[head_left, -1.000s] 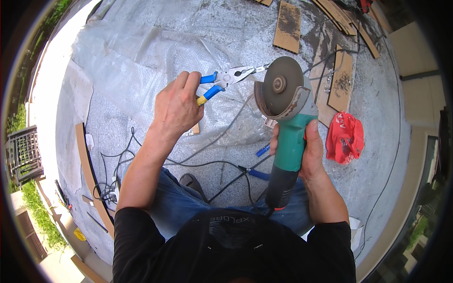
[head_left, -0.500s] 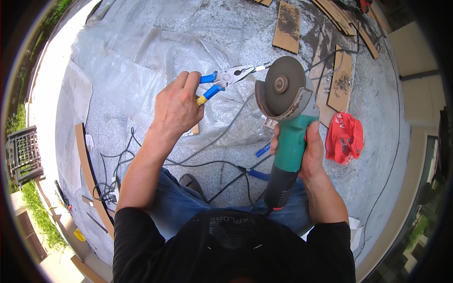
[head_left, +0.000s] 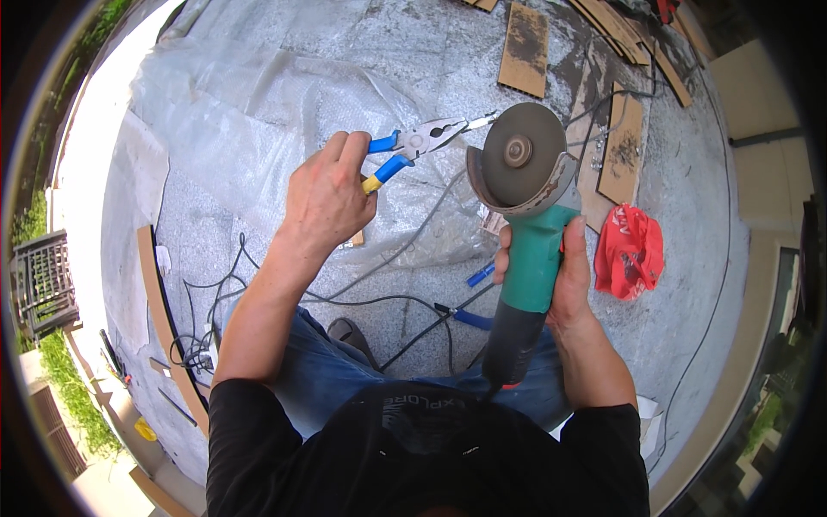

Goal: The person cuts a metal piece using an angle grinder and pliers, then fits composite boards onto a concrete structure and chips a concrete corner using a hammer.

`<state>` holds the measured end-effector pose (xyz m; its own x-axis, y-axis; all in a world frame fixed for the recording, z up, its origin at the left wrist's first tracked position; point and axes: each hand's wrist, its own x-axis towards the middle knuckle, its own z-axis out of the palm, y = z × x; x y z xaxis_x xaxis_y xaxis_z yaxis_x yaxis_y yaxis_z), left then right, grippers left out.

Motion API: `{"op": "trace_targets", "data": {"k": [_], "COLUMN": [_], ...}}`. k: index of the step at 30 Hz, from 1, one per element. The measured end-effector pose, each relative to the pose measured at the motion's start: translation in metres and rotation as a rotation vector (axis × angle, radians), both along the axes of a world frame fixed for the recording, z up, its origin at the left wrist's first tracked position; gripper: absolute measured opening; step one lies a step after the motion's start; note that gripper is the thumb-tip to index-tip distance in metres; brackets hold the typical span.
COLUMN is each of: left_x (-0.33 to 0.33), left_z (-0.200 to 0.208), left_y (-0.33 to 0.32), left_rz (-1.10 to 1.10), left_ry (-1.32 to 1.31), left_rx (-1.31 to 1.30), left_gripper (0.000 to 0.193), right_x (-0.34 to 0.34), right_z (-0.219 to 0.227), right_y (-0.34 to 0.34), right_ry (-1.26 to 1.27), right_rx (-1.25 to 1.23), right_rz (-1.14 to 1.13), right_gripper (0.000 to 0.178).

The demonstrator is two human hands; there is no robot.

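Note:
My left hand [head_left: 332,189] is closed round the blue and yellow handles of a pair of pliers [head_left: 424,140]. The pliers' jaws point right and grip a small, thin metal piece [head_left: 481,122], whose far end is close to the disc's left edge; whether they touch I cannot tell. In my right hand [head_left: 570,280] is a green and black angle grinder [head_left: 530,258], held upright with its head away from me. Its round, dark disc [head_left: 527,142] faces up, and a worn metal guard [head_left: 517,207] curves round the near side. Whether the disc spins I cannot tell.
Clear bubble wrap [head_left: 284,112] covers the ground beyond my left hand. Right of the grinder lies a red plastic bag [head_left: 631,252]. Brown boards [head_left: 524,50] are scattered at the far right. Black cables [head_left: 388,297] cross the ground near a blue marker [head_left: 481,275] and my feet.
The grinder has shifted very slightly to the right. My left hand and the pliers have also crept a little rightward. Both grips are the same.

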<state>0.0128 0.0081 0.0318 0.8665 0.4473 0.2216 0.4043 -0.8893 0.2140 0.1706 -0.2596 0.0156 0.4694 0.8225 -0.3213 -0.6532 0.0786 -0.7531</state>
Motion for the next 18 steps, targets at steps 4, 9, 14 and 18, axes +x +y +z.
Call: {"op": "trace_targets", "data": {"k": [4, 9, 14, 18], "left_x": [0.0015, 0.0026, 0.0038, 0.0048], "left_z": [-0.0026, -0.005, -0.0045, -0.0056], "left_y": [-0.001, -0.0005, -0.001, -0.0004], "left_rz": [0.015, 0.005, 0.012, 0.001], "left_ry": [0.014, 0.006, -0.004, -0.016], "left_rx": [-0.015, -0.017, -0.039, -0.052], "left_gripper": [0.042, 0.043, 0.044, 0.044], "right_x": [-0.0009, -0.0004, -0.0027, -0.0025], "right_z": [0.0008, -0.001, 0.003, 0.0036], "right_y": [0.0021, 0.0018, 0.003, 0.0026], "right_ry": [0.123, 0.211, 0.276, 0.282], "right_rx": [0.03, 0.072, 0.061, 0.071], "right_rz": [0.01, 0.011, 0.012, 0.031], "right_gripper": [0.086, 0.087, 0.089, 0.088]}}
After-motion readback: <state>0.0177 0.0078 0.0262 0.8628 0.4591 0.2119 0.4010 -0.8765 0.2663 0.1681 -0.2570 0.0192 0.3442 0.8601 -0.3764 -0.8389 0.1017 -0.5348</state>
